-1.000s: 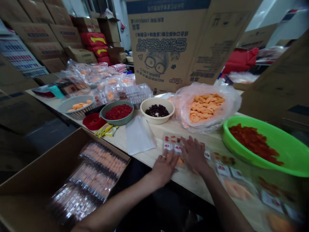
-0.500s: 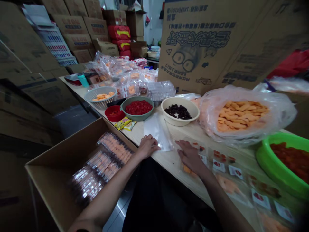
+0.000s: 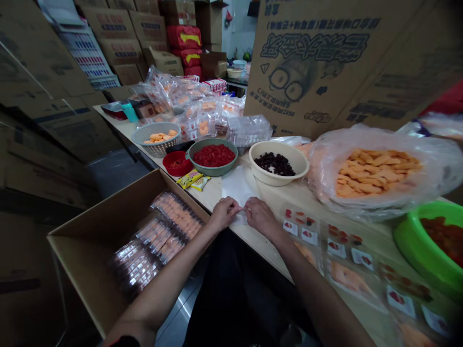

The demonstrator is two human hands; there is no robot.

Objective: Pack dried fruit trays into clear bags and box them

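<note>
My left hand (image 3: 223, 212) and my right hand (image 3: 257, 215) meet at the near edge of a stack of clear plastic bags (image 3: 237, 189) on the wooden table (image 3: 275, 198). Both hands have their fingers closed in a pinch on the top bag's edge. Just right of my right hand lie filled snack trays (image 3: 303, 230) with red, dark and orange pieces, in a row along the table's front.
Behind the bags stand a cream bowl of dark fruit (image 3: 278, 163), a grey-green bowl of red pieces (image 3: 213, 157), a red dish (image 3: 177, 163) and a mesh basket (image 3: 156, 138). A bag of orange slices (image 3: 376, 169) and a green basin (image 3: 434, 241) sit right. An open carton (image 3: 108, 241) with packed trays stands at lower left.
Both hands left the filled tray: first the left, then the right moved left to the stack of clear bags. They now pinch its near edge together. The view turned left.
</note>
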